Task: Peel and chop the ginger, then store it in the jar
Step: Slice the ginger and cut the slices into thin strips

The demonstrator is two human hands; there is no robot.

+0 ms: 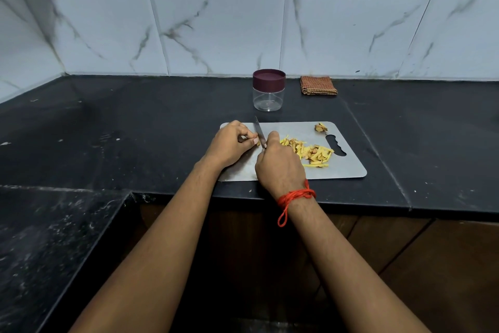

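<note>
A grey metal cutting board (348, 168) lies on the black counter. My right hand (278, 168) grips a knife (259, 131), its blade pointing away from me and resting on a small piece of ginger (258, 143). My left hand (232, 145) pinches that piece with curled fingers just left of the blade. A heap of yellow ginger strips (310, 151) lies right of my right hand. A few ginger scraps (320, 127) sit near the board's far right corner. The clear jar (268, 99), with its maroon lid on, stands behind the board.
A folded orange checked cloth (318, 85) lies by the tiled wall, right of the jar. The black counter (135, 122) spreads left and right of the board, with a lower ledge at my near left. Wooden cabinet fronts are below the counter edge.
</note>
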